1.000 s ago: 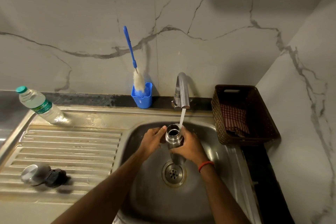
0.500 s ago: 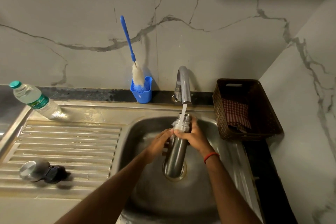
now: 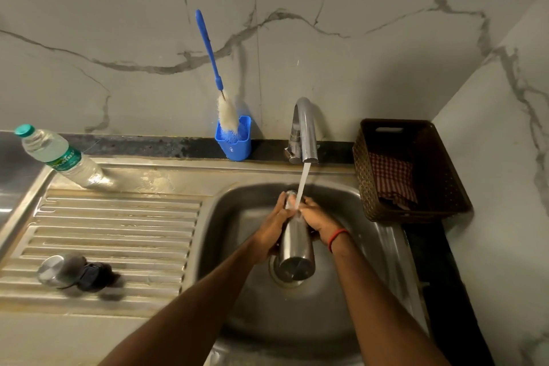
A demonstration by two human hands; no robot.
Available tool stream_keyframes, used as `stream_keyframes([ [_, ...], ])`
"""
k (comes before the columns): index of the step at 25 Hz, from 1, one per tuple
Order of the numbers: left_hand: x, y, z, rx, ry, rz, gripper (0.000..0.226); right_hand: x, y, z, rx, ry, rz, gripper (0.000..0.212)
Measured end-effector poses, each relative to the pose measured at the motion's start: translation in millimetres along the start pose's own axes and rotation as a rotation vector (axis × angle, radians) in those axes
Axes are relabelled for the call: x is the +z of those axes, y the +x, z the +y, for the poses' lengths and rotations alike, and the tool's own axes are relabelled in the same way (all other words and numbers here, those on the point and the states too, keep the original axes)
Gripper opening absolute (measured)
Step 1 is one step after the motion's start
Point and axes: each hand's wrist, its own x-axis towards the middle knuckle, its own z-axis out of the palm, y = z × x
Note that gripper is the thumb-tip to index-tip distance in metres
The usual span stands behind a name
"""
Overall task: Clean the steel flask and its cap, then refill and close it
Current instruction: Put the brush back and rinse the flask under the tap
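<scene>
The steel flask [image 3: 295, 249] is tilted over the sink basin [image 3: 371, 246], its base toward me and its mouth up under the water stream from the tap [image 3: 304, 131]. My left hand [image 3: 271, 226] grips the flask's left side near the neck. My right hand [image 3: 318, 217] holds the right side of the neck, in the stream. The flask's cap [image 3: 74, 272], steel top with a black part, lies on the ribbed drainboard [image 3: 118, 232] at the left.
A blue bottle brush [image 3: 221, 92] stands in a blue holder [image 3: 234, 140] behind the sink. A plastic water bottle [image 3: 59, 157] stands at the drainboard's far left. A brown basket [image 3: 416, 169] with a checked cloth sits right of the sink, by the side wall.
The flask has tipped from upright with its open mouth under the stream to slanted, base toward me. Both hands shifted up to the neck and water runs over them.
</scene>
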Motion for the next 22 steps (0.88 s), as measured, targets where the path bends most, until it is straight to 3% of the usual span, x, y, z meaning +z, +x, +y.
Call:
stream_keyframes([
  [3, 6, -1, 2, 0.026, -0.281, -0.069, 0.041, -6, -2, 9, -0.129, 0.199, -0.094, 0.032],
  [7, 12, 8, 9, -0.192, -0.348, 0.073, 0.05, -15, -18, 9, -0.061, 0.394, -0.11, 0.029],
  [10, 9, 14, 13, -0.29, -0.317, 0.061, 0.063, -16, -19, 11, -0.023, 0.31, -0.038, 0.032],
  [14, 9, 15, 18, -0.274, -0.399, -0.029, 0.068, -15, -14, 7, -0.017, 0.226, 0.056, 0.034],
  [22, 8, 9, 36, -0.401, -0.44, -0.057, 0.078, -17, -10, -3, 0.118, 0.223, 0.097, 0.04],
])
